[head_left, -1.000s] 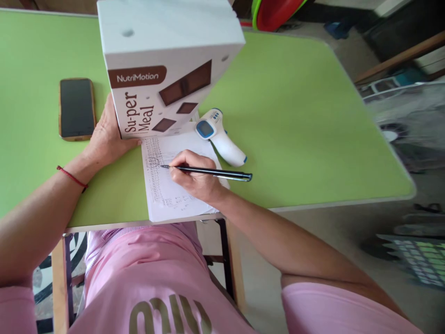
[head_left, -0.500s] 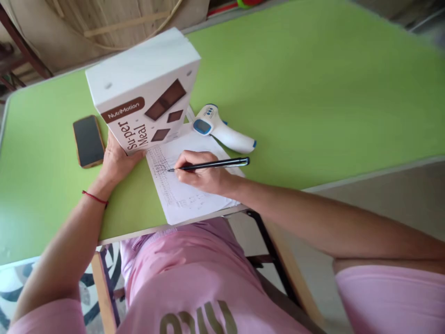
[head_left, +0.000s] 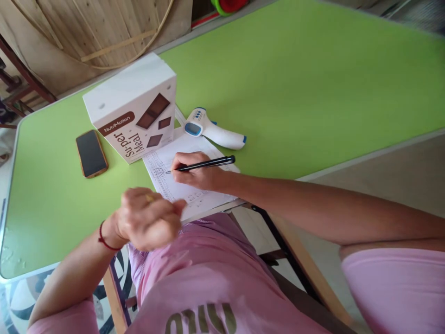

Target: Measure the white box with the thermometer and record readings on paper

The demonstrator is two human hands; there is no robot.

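Note:
My right hand (head_left: 196, 171) grips a black pen (head_left: 212, 163), its tip at the paper near a scribbled round mark. Dense handwriting covers the left part of the white paper (head_left: 212, 197), partly covered by both hands. My left hand (head_left: 151, 218), slightly blurred, is raised at the table's near edge by the paper's lower left corner. Its fingers are curled into a loose fist, and nothing shows in them. A white box (head_left: 128, 93) printed "NutriMotion Su-per Meal" stands upright behind the paper, apart from my left hand.
A white and blue infrared thermometer (head_left: 215, 130) lies beside the paper's far right side. Left of the box rests a phone (head_left: 92, 153) in a brown case. The green table (head_left: 306, 83) has a pale edge; a wooden panel (head_left: 114, 28) leans beyond it.
My left hand has let go of the box and come back toward my body, curling closed. The box now stands by itself. My right hand still holds the pen at the paper.

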